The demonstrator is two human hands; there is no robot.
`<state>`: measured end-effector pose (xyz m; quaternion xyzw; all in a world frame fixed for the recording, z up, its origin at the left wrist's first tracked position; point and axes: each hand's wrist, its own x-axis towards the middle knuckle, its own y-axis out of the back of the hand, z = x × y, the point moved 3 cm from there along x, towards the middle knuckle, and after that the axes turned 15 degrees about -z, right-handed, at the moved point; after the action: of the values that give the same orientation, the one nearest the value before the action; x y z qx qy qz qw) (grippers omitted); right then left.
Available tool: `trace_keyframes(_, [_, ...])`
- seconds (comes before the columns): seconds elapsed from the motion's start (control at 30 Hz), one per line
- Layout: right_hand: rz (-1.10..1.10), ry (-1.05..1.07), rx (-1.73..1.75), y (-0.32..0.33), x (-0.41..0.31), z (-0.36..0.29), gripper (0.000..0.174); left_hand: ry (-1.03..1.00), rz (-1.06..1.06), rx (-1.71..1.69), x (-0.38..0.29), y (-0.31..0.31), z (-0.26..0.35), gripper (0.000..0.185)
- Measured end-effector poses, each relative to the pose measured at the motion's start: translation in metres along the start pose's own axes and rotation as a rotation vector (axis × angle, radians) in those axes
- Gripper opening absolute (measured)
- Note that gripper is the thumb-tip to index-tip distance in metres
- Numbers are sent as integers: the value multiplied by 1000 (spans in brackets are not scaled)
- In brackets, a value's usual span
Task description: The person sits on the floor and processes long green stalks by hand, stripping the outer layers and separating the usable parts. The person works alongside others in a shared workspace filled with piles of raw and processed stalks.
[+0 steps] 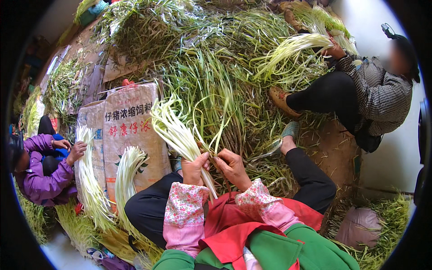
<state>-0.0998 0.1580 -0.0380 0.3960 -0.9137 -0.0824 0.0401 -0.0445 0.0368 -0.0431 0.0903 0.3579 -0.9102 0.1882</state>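
Note:
My left hand (195, 167) is closed round a bundle of pale leafy stalks (179, 135), whose white ends point down towards my lap and whose curled tips lie up and to the left. Close beside it, my right hand (233, 168) pinches a thin green-and-brown stalk (219, 138) between thumb and fingers. Both hands are above the red apron (222, 212). To the left, a loose bundle of cleaned pale stalks (126, 175) rests on a printed woven sack (135, 135). A large heap of untrimmed green stalks (216, 101) spreads in front of me.
At the left, a person in a purple jacket (47, 175) touches another pale bundle (89, 168). At the right, a person in a checked jacket (381, 91) holds pale stalks (297, 50). A filled bag (360, 227) sits among greens at the lower right.

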Motion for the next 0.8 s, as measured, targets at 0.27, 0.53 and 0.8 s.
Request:
trace_keyframes(0.27, [312,-214,-32,13,-19,27,11,19,-3,-154,-1,-3,4,36])
trace_keyframes(0.53, [96,-684,-625,84,-103,125,25,8,28,-23,1,0,-1,35])
trace_keyframes(0.8, [-53,-25,-78,1,-11,11,15,34,30,257,2,4,-6,29])
